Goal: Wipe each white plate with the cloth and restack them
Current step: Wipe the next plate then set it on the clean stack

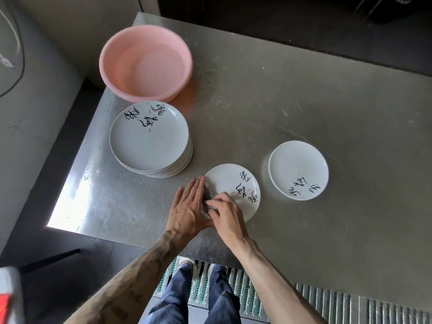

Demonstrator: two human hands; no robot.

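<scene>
A white plate (236, 185) lies flat on the gray bench (292, 101), near its front edge. The left hand (189, 206) lies flat with straight fingers, its tips touching the plate's left rim. The right hand (225, 212) is just beside it, fingers curled round a small gray cloth (207, 208) that sits on the left part of the plate. A tall stack of plates (149, 136) stands near the left edge. A short stack (298, 169) stands toward the right. A pink bowl (163, 66) sits by the far left corner.
</scene>
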